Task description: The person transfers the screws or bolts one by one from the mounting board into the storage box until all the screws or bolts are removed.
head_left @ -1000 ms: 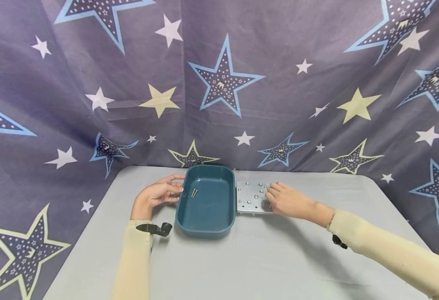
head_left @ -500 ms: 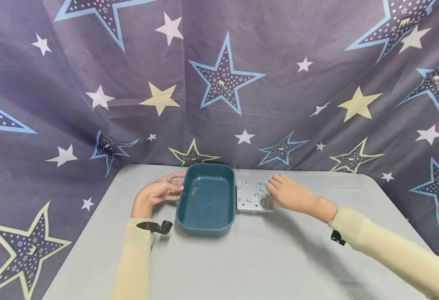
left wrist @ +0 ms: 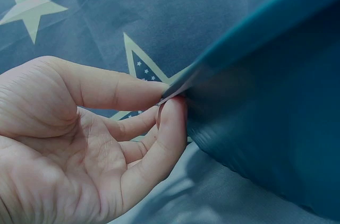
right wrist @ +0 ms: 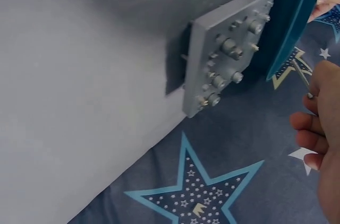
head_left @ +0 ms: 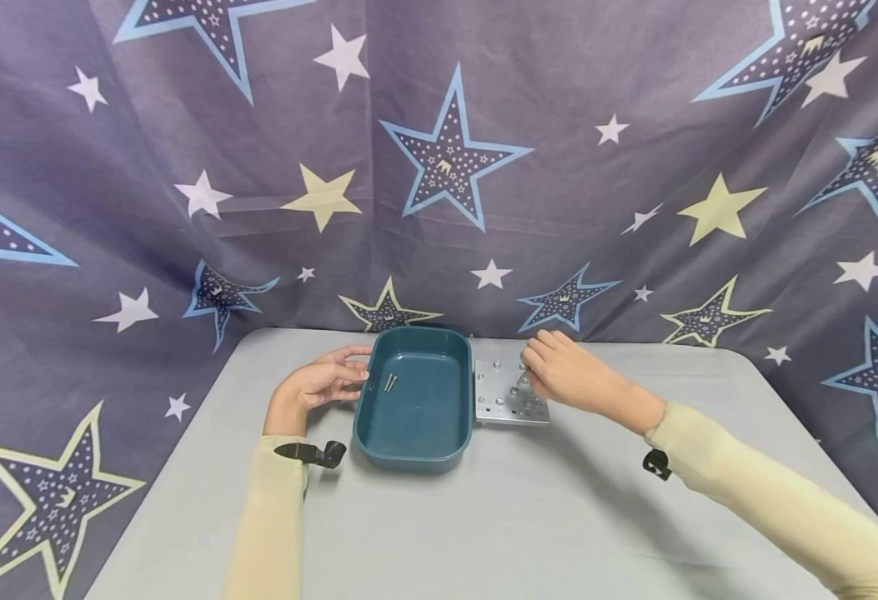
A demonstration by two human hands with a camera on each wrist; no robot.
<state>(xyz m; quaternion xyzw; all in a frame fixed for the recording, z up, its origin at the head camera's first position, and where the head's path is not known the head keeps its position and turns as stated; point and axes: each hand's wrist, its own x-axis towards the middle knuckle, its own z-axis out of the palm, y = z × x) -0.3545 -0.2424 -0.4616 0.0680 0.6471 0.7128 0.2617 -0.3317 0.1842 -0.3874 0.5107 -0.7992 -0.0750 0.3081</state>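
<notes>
A deep teal plastic tray stands on the table, with a couple of thin metal screws lying inside near its left wall. My left hand pinches the tray's left rim between thumb and finger, as the left wrist view shows. Right beside the tray sits a silver metal plate studded with several bolts and holes. Above the plate's right part, my right hand holds a slim metal screw between thumb and fingertips, the shaft sticking out clear of the plate.
A grey-white cloth covers the table. Behind it hangs a dark purple curtain with stars, close to the back of the tray. Dark camera mounts sit on both wrists.
My right hand has risen away from the plate's right side and shifted slightly left, bringing the screw into sight. The left hand and the tray have stayed put.
</notes>
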